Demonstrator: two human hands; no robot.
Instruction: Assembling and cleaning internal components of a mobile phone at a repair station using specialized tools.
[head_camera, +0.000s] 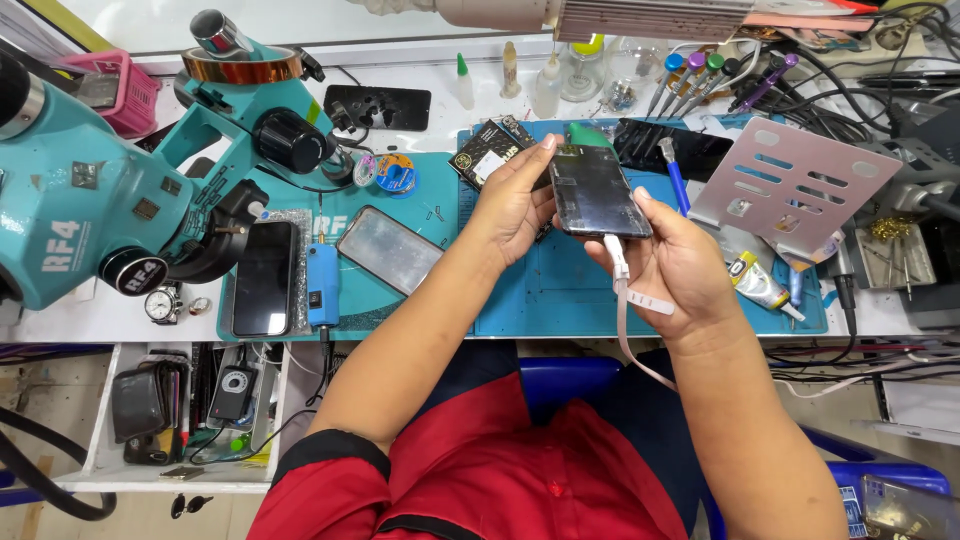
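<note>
The phone (597, 190) is showing a glossy dark glass face, catching reflections and looking scuffed. The cable (632, 330) is looking like smooth white rubbery plastic with a matt finish. The mat (560, 290) is appearing as matt blue rubber. The microscope (90, 200) is wearing smooth teal paint with a soft sheen, and its knob (290, 141) is looking like matt black plastic. The tape roll (243, 68) is gleaming amber and glossy. The stand (790, 185) is showing brushed pale metal, slotted and matt. The shirt (500, 470) is looking like soft red and black cloth. The tube (757, 283) is shining like crinkled foil.
</note>
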